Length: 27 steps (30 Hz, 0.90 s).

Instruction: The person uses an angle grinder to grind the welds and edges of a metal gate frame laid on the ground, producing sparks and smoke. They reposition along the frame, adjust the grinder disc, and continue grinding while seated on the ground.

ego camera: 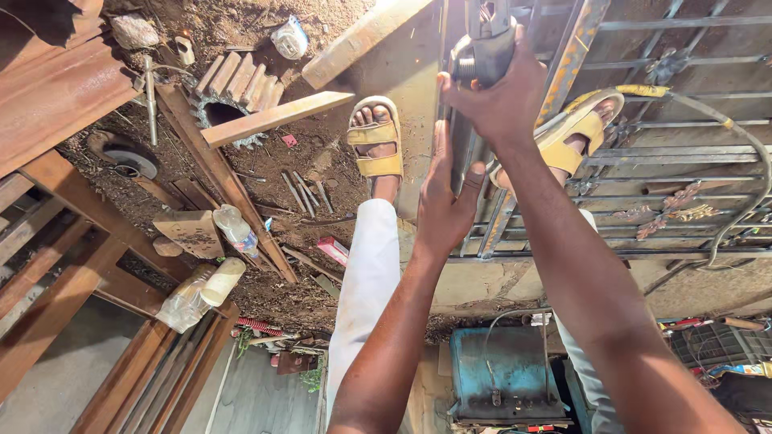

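- Head view: the right hand [503, 84], at about 1 o'clock in the frame, is wrapped tight around the dark body of a hand-held power tool [482, 44], most likely a grinder, though its working end runs out of the top edge.
- The left hand [446, 197], near the centre, lies with flat palm and closed fingers against a thin upright metal bar [460, 149], the thumb hooked round it, just below the tool.
- That bar belongs to a flat iron grille [683, 153] of bars and scroll ornaments lying on the floor from 12 to 3 o'clock.
- Both feet in yellow sandals [376, 137] stand by it; the right foot is on the grille itself.
- A hose or cable [744, 145] curves over the grille at 3 o'clock.
- At 9 to 11 o'clock lie rusty steel lengths [217, 173], a toothed gear [229, 104] and plastic bottles [193, 293] on dirt.
- A blue metal box [503, 374], perhaps a welding set, sits at 6 o'clock.
- Judgement: the step in hand looks like working the bar's upper part with the tool while bracing it; the next move calls for a steady brace with fingers kept clear of the tool.
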Each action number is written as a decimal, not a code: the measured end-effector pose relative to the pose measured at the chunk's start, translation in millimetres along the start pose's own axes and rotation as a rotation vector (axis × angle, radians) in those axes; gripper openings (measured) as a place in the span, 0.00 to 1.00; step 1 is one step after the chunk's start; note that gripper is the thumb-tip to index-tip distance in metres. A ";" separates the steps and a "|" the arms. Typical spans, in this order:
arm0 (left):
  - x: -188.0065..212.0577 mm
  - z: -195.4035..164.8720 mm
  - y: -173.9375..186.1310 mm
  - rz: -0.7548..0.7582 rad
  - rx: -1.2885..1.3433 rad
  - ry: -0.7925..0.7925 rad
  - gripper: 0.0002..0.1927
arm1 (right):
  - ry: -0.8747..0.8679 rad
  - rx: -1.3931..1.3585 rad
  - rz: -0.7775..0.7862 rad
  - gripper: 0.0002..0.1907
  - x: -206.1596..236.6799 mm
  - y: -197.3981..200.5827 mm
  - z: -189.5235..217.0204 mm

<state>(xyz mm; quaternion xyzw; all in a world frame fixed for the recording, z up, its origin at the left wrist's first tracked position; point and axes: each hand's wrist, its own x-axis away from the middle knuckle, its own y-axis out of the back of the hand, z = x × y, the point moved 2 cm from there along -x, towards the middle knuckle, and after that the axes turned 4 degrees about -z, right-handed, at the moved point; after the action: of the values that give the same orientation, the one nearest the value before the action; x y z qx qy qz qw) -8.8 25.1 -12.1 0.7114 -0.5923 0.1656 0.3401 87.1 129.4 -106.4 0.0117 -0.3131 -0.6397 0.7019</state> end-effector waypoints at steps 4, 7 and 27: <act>-1.0 -2.0 1.5 0.031 0.022 0.046 0.39 | -0.021 0.031 0.050 0.42 -1.3 -0.1 -1.9; -2.0 -3.2 1.2 0.031 0.011 0.064 0.39 | -0.017 0.071 0.038 0.43 -1.4 -0.7 -3.0; -3.4 -0.6 2.2 0.024 -0.016 0.071 0.40 | -0.015 0.012 0.048 0.34 -7.3 -4.7 6.3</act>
<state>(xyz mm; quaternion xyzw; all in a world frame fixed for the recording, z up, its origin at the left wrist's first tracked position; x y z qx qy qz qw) -11.7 27.9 -13.1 0.6952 -0.5898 0.1902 0.3643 80.2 137.7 -106.4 0.0033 -0.3224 -0.6209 0.7145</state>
